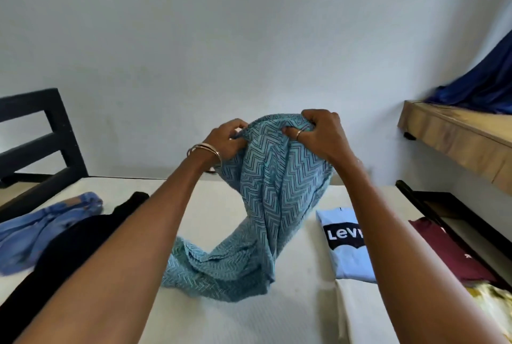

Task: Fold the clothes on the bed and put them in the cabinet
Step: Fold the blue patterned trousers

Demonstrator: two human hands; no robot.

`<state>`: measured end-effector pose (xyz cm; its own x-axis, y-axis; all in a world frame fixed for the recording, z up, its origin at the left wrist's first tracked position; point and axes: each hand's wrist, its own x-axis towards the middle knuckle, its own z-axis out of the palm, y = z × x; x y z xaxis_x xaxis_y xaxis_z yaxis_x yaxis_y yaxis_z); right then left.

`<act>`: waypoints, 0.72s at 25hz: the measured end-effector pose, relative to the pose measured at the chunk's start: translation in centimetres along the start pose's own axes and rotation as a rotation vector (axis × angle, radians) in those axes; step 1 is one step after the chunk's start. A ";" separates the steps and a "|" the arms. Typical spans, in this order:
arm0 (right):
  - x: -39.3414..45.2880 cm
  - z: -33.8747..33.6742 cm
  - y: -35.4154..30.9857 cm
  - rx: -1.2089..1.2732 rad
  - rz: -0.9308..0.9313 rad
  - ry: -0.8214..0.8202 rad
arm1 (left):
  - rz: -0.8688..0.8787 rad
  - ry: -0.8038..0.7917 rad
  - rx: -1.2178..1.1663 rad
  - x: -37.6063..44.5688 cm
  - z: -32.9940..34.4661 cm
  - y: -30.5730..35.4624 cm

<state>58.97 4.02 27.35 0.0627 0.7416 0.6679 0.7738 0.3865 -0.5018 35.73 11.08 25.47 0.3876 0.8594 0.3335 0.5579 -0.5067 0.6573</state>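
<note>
A teal garment with a zigzag pattern (266,205) hangs over the white bed (216,205), its lower part crumpled on the mattress. My left hand (227,140) grips its top edge on the left, and my right hand (318,133) grips the bunched top on the right. Both hands are raised above the bed. A folded light-blue T-shirt with a black logo (346,246) lies flat to the right. A folded maroon garment (448,249) lies beyond it. On the left lie a black garment (72,244) and blue jeans (41,224), both unfolded.
A dark headboard frame (36,133) stands at the left. At the right, a wooden shelf (454,133) juts from the wall with dark blue cloth (482,83) on it. A cream folded piece (363,313) and a yellow patterned cloth (493,302) lie at the near right.
</note>
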 end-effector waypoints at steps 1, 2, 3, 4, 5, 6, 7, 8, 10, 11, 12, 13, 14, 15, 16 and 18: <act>0.0 0.1 -0.3 -0.138 -0.007 -0.011 | -0.045 -0.065 -0.108 -0.6 0.8 -0.3; 0.1 0.2 -0.6 -0.249 -0.004 -0.023 | -0.079 -0.129 -0.140 -1.3 1.9 -0.3; 0.1 0.5 -1.0 -0.342 -0.005 -0.044 | -0.076 -0.177 -0.133 -2.0 3.2 -0.5; 0.1 0.7 -1.5 -0.437 -0.028 -0.077 | -0.063 -0.182 -0.093 -2.6 4.6 -0.5; 0.1 0.9 -1.8 -0.535 -0.076 -0.120 | -0.051 -0.131 -0.058 -2.9 6.0 -0.7; 0.1 0.9 -2.0 -0.627 -0.130 -0.165 | -0.061 -0.058 -0.050 -3.0 6.8 -0.7; 0.1 0.6 -2.0 -0.698 -0.167 -0.209 | -0.079 -0.013 -0.087 -3.0 7.1 -0.9; 0.1 0.1 -1.7 -0.743 -0.175 -0.248 | -0.097 -0.012 -0.166 -3.1 6.8 -1.1; 0.0 -1.5 -0.2 -0.777 -0.124 -0.322 | -0.065 -0.081 -0.298 -3.1 5.1 -1.8; 0.0 -2.3 0.6 -0.787 -0.081 -0.368 | -0.020 -0.133 -0.296 -3.2 4.1 -1.9; -0.1 -2.8 1.5 -0.792 -0.046 -0.415 | 0.029 -0.188 -0.246 -3.3 3.2 -1.6; -0.2 -3.0 2.2 -0.794 -0.017 -0.451 | 0.077 -0.231 -0.153 -3.3 2.4 -1.2; -0.3 -3.1 2.7 -0.790 0.006 -0.461 | 0.114 -0.257 -0.011 -3.0 1.8 -0.7; -0.4 -2.9 3.0 -0.773 0.036 -0.442 | 0.147 -0.282 0.170 -2.5 1.3 -0.2; -0.6 -2.7 3.2 -0.743 0.081 -0.398 | 0.174 -0.312 0.392 -2.1 1.2 0.2; -0.8 -2.6 3.2 -0.645 0.181 -0.288 | 0.236 -0.280 0.843 -1.8 1.5 0.9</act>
<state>63.05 3.26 26.67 0.1253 0.9125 0.3893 0.9901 -0.0903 -0.1072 36.61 8.96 24.42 0.6613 0.7352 0.1486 0.7499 -0.6434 -0.1540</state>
